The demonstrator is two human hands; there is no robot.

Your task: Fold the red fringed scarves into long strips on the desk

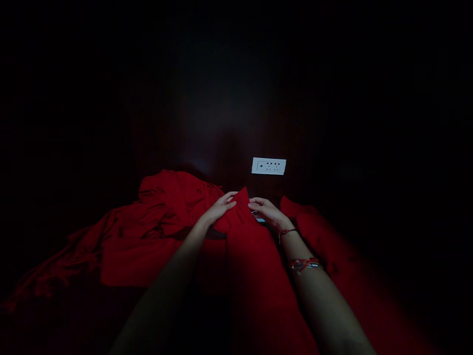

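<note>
A long strip of red cloth (254,266) runs from the bottom of the view up to my two hands, its far end rising to a pointed corner between them. My left hand (220,208) is closed on the left edge of this end, thumb on top. On the opposite edge my right hand (269,212) pinches the cloth between thumb and fingers. Below the right palm a small pale, dark-striped object (259,218) shows in part; its kind is hidden. Bracelets circle my right wrist and forearm.
A crumpled red scarf (170,197) with fringe lies to the left, beside a flatter red fold (129,261). More red cloth (332,246) stretches along the right. A white socket panel (269,166) is on the dark surface ahead. Deep shadow hides the surroundings.
</note>
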